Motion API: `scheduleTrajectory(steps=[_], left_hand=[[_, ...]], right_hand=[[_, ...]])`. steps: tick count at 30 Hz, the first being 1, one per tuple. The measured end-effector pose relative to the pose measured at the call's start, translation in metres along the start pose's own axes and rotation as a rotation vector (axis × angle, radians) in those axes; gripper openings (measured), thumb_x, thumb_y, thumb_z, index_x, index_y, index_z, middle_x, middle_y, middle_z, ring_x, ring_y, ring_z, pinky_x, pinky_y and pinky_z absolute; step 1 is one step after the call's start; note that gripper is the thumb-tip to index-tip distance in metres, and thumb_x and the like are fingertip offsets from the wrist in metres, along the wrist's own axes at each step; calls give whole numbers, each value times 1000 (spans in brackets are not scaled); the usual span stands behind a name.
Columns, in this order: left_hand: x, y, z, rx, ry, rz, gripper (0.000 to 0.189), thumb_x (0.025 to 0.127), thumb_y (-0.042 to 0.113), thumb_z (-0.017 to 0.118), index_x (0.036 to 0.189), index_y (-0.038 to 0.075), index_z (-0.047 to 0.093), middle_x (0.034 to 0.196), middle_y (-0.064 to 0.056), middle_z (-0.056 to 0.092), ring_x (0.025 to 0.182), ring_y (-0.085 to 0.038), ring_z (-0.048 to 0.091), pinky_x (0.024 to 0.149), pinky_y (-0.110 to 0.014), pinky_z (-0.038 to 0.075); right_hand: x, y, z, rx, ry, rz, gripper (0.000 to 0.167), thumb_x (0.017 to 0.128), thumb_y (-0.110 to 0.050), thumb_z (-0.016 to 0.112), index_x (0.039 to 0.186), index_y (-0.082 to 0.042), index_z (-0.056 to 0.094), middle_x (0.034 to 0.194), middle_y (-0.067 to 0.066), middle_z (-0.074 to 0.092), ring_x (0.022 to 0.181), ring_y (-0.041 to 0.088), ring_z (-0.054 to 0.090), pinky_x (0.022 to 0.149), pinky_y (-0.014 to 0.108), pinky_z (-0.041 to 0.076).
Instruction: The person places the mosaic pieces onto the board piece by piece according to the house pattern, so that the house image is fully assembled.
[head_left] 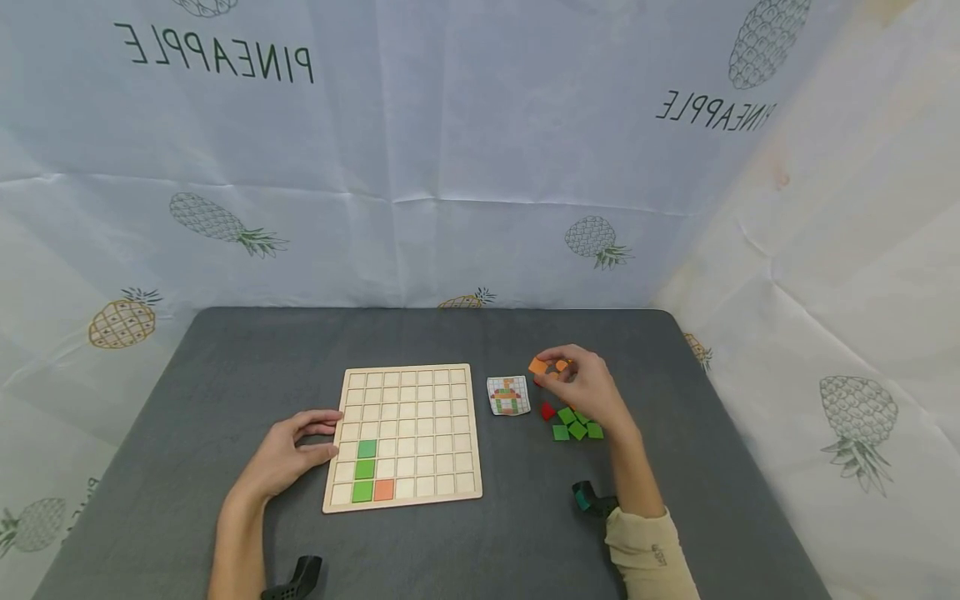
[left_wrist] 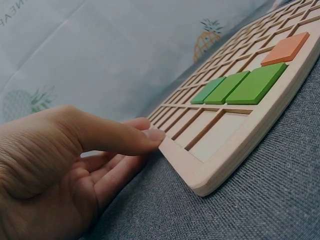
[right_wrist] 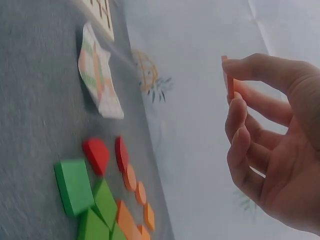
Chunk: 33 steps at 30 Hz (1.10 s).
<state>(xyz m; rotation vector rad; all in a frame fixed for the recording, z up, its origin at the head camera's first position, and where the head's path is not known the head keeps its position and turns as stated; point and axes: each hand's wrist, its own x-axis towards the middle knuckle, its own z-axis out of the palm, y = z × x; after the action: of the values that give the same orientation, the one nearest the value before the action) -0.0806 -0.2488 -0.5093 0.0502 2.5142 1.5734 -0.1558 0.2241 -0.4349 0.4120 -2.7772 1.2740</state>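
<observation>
A light wooden grid board [head_left: 420, 435] lies on the dark table. Three green square tiles [left_wrist: 227, 87] stand in one column of it, and an orange square tile [head_left: 383, 489] fills the cell beside the bottom one. My left hand [head_left: 288, 454] rests at the board's left edge, thumb and index finger touching the rim apart from each other. Above the loose pieces, my right hand [head_left: 581, 383] pinches another orange square tile [right_wrist: 228, 77] between thumb and fingers. Underneath are loose green tiles [head_left: 577, 430], red pieces [right_wrist: 97, 155] and orange pieces [right_wrist: 130, 177], partly hidden by the hand in the head view.
Between board and loose pieces lies a small pattern card [head_left: 508, 396] with a coloured grid, slightly curled. Black wrist devices [head_left: 594, 500] show near both forearms. A pale cloth with pineapple prints [head_left: 420, 150] hangs behind the dark table [head_left: 525, 542].
</observation>
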Motion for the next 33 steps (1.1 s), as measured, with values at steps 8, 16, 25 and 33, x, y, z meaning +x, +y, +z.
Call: scheduleTrajectory(steps=[8, 16, 25, 33], left_hand=[[-1, -1, 0, -11, 0, 3, 59, 94, 1, 81, 149, -4, 59, 143, -26, 64, 110, -3, 69, 88, -17, 62], [-1, -2, 1, -12, -2, -4, 59, 94, 1, 81, 149, -4, 59, 142, -25, 64, 110, -5, 69, 88, -17, 62], [-1, -2, 1, -6, 3, -2, 60, 93, 2, 81, 149, -4, 60, 143, -25, 64, 111, -6, 69, 88, -17, 62], [-1, 0, 0, 4, 5, 0, 58, 94, 2, 81, 148, -4, 60, 142, -25, 64, 110, -6, 69, 88, -17, 61]], right_hand=[[-4, -19, 19, 34, -29, -79, 26, 94, -14, 86, 119, -10, 79, 115, 11, 74, 70, 9, 60, 60, 26, 51], [-9, -36, 44, 22, -98, -105, 25, 94, -19, 86, 118, -19, 81, 113, 2, 75, 71, 6, 61, 58, 26, 51], [-14, -53, 75, -21, -190, -180, 25, 94, -20, 86, 118, -17, 80, 111, 0, 75, 69, -1, 58, 58, 22, 51], [-17, -65, 99, -36, -290, -210, 26, 93, -19, 85, 118, -16, 79, 108, 2, 75, 64, -1, 55, 63, 19, 48]])
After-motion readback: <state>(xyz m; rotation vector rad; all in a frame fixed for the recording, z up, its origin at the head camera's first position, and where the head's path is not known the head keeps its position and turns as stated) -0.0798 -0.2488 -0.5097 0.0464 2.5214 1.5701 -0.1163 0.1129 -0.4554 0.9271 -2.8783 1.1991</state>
